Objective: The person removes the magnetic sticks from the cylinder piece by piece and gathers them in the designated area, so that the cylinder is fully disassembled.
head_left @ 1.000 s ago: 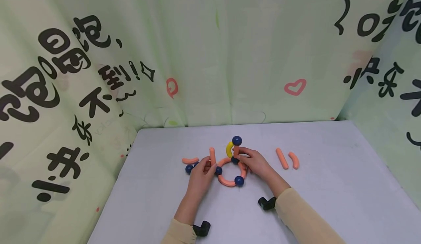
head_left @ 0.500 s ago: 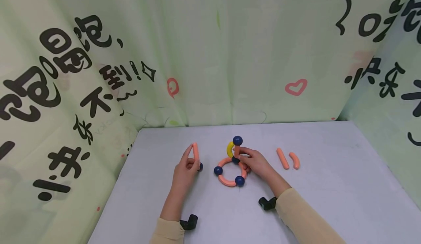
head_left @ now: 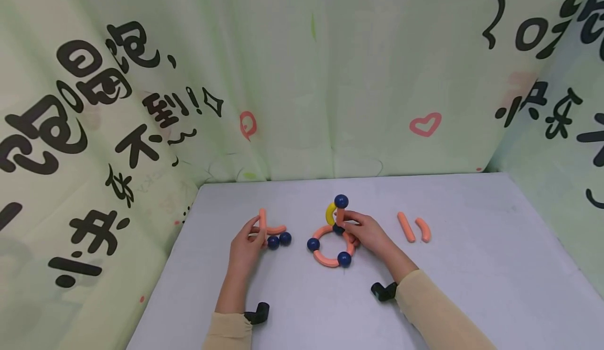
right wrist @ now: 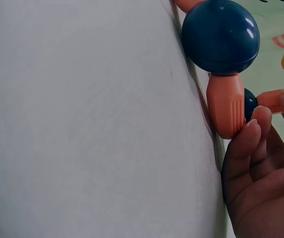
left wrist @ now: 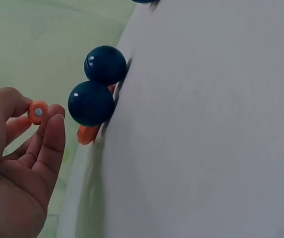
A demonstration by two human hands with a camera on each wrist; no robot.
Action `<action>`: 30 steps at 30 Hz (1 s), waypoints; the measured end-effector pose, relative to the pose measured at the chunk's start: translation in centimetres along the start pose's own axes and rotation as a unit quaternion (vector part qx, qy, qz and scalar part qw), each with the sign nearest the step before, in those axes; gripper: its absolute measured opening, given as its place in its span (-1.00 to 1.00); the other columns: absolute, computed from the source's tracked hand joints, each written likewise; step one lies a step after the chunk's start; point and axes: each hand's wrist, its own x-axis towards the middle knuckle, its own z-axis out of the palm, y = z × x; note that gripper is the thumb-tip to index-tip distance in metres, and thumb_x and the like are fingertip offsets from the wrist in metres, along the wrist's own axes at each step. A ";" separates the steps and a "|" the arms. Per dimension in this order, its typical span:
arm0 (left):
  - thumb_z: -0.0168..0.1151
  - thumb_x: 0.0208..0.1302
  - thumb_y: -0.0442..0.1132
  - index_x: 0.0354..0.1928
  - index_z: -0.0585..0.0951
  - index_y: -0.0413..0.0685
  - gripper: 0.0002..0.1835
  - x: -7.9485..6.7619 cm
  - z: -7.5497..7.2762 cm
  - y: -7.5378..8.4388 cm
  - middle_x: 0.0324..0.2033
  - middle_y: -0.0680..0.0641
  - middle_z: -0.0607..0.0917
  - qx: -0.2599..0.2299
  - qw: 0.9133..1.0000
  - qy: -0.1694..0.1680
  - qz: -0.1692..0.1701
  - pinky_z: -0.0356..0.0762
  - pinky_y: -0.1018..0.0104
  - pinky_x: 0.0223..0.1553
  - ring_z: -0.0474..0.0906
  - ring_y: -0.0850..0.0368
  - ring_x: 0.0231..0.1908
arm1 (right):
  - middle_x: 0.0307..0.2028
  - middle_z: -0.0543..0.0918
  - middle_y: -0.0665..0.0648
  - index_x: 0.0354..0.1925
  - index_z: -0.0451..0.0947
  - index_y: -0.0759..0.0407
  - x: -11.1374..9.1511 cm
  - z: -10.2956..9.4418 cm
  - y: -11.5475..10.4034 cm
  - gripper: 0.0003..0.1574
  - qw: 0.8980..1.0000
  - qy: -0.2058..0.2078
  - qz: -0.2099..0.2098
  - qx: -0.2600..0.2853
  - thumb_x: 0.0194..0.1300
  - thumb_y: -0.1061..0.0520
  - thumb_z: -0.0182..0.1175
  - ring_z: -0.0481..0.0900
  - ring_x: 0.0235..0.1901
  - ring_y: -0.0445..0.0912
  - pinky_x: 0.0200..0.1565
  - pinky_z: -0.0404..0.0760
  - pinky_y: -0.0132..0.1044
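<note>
My left hand (head_left: 246,247) pinches a straight orange magnetic rod (head_left: 262,219) between thumb and fingers. In the left wrist view, the metal disc on the rod's end (left wrist: 38,112) faces the camera. Just right of that hand are two blue balls (head_left: 285,239) and a curved orange rod (head_left: 277,230). With my right hand (head_left: 360,229) I grip an upright orange rod (head_left: 340,215) at the far side of a ring of curved orange rods (head_left: 325,261) and blue balls (head_left: 313,244). A blue ball (head_left: 341,201) tops the upright, with a yellow curved rod (head_left: 330,213) beside it.
Farther right on the white table (head_left: 472,266) lie a straight orange rod (head_left: 406,227) and a curved orange rod (head_left: 422,230). A printed curtain (head_left: 292,77) hangs behind the table's back edge and along its sides.
Carrying the straight orange rod, my left hand has moved left from beside the ring to past the two blue balls, uncovering them. My right hand stays on the upright rod.
</note>
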 end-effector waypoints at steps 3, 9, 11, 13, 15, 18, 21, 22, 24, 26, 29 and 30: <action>0.20 0.38 -0.04 0.37 0.43 0.25 -0.47 0.4 -0.5 -0.5 -0.12 -0.03 0.67 0.028 1.000 0.004 -0.003 0.57 0.38 -0.30 0.63 0.18 -0.30 | 0.23 0.56 0.07 0.33 0.45 -0.15 0.0 0.0 0.0 -0.44 1.000 0.003 -0.002 -0.005 0.42 -0.16 0.14 0.47 0.03 0.00 0.07 0.45 -0.16; 0.22 0.35 -0.12 0.37 0.45 0.12 -0.47 0.8 -1.1 -1.6 -0.15 -0.10 0.67 0.073 0.997 -0.012 -0.010 0.58 0.37 -0.38 0.64 0.24 -0.41 | -0.01 0.63 0.11 0.32 0.46 -0.13 0.0 0.0 0.2 -0.46 1.000 0.001 -0.011 0.006 0.43 -0.12 0.14 0.51 -0.26 -0.04 -0.22 0.50 -0.28; 0.22 0.34 -0.14 0.36 0.46 0.09 -0.46 0.9 -1.1 -1.8 -0.18 -0.10 0.67 0.081 0.996 -0.023 -0.013 0.57 0.37 -0.41 0.63 0.24 -0.46 | -0.03 0.62 0.12 0.32 0.46 -0.13 0.0 0.0 0.2 -0.46 1.000 0.001 -0.010 0.010 0.43 -0.11 0.14 0.51 -0.29 -0.04 -0.25 0.50 -0.29; 0.22 0.33 -0.16 0.36 0.46 0.07 -0.46 0.9 -1.0 -2.0 -0.20 -0.09 0.67 0.084 0.996 -0.030 -0.015 0.56 0.37 -0.43 0.62 0.24 -0.49 | 0.04 0.61 0.09 0.33 0.45 -0.14 0.0 0.0 0.2 -0.46 1.000 0.002 -0.009 0.009 0.43 -0.12 0.13 0.50 -0.25 -0.05 -0.23 0.49 -0.30; 0.21 0.33 -0.18 0.36 0.46 0.06 -0.46 0.9 -0.9 -2.2 -0.20 -0.09 0.67 0.083 0.996 -0.033 -0.013 0.57 0.37 -0.44 0.62 0.24 -0.50 | 0.09 0.60 0.09 0.33 0.45 -0.15 0.0 0.0 0.2 -0.46 1.000 0.002 -0.007 0.008 0.43 -0.13 0.13 0.49 -0.22 -0.04 -0.21 0.48 -0.29; 0.21 0.33 -0.16 0.35 0.47 0.07 -0.47 0.9 -0.8 -2.2 -0.21 -0.08 0.67 0.089 0.996 -0.030 -0.010 0.55 0.38 -0.44 0.61 0.25 -0.49 | 0.15 0.58 0.09 0.33 0.45 -0.15 0.0 0.0 0.2 -0.45 1.000 0.002 -0.005 0.006 0.42 -0.14 0.13 0.49 -0.18 -0.04 -0.19 0.48 -0.30; 0.22 0.34 -0.14 0.33 0.48 0.08 -0.48 0.9 -0.7 -2.1 -0.23 -0.07 0.67 0.094 0.995 -0.032 -0.013 0.54 0.39 -0.44 0.61 0.24 -0.50 | 0.13 0.58 0.11 0.33 0.45 -0.15 0.0 0.0 0.2 -0.45 1.000 0.002 -0.003 0.006 0.42 -0.14 0.14 0.50 -0.19 -0.02 -0.20 0.49 -0.30; 0.22 0.33 -0.13 0.33 0.48 0.07 -0.49 0.9 -0.8 -2.0 -0.24 -0.07 0.67 0.097 0.995 -0.033 -0.014 0.54 0.39 -0.45 0.61 0.24 -0.50 | 0.13 0.59 0.10 0.33 0.45 -0.16 0.0 0.1 0.2 -0.45 1.000 0.003 -0.003 0.005 0.41 -0.15 0.15 0.49 -0.18 -0.02 -0.20 0.49 -0.30; 0.23 0.33 -0.13 0.32 0.49 0.05 -0.49 1.0 -0.8 -1.8 -0.27 -0.06 0.67 0.104 0.994 -0.036 -0.013 0.52 0.39 -0.47 0.60 0.23 -0.52 | 0.13 0.59 0.09 0.33 0.45 -0.17 0.1 0.1 0.2 -0.43 1.000 0.004 -0.001 0.003 0.40 -0.17 0.16 0.49 -0.18 -0.03 -0.21 0.49 -0.30; 0.24 0.32 -0.14 0.30 0.50 0.03 -0.49 1.0 -0.8 -1.7 -0.29 -0.06 0.66 0.118 0.992 -0.039 -0.007 0.49 0.38 -0.48 0.58 0.23 -0.54 | 0.13 0.59 0.09 0.33 0.45 -0.18 0.1 0.1 0.2 -0.42 1.000 0.004 0.000 0.004 0.39 -0.19 0.16 0.49 -0.17 -0.03 -0.21 0.49 -0.31; 0.25 0.30 -0.15 0.29 0.51 0.01 -0.50 1.2 -0.9 -1.6 -0.29 -0.05 0.65 0.142 0.989 -0.046 0.004 0.43 0.38 -0.48 0.54 0.22 -0.52 | 0.17 0.57 0.08 0.33 0.45 -0.18 0.1 0.1 0.2 -0.41 1.000 0.005 0.000 0.005 0.38 -0.21 0.17 0.49 -0.14 -0.03 -0.20 0.48 -0.31; 0.25 0.30 -0.15 0.28 0.51 0.00 -0.50 1.3 -0.8 -1.6 -0.28 -0.05 0.65 0.149 0.988 -0.047 0.007 0.42 0.38 -0.48 0.53 0.21 -0.51 | 0.18 0.57 0.09 0.33 0.45 -0.17 0.1 0.1 0.2 -0.40 1.000 0.004 0.001 0.007 0.38 -0.21 0.17 0.49 -0.12 -0.02 -0.19 0.49 -0.30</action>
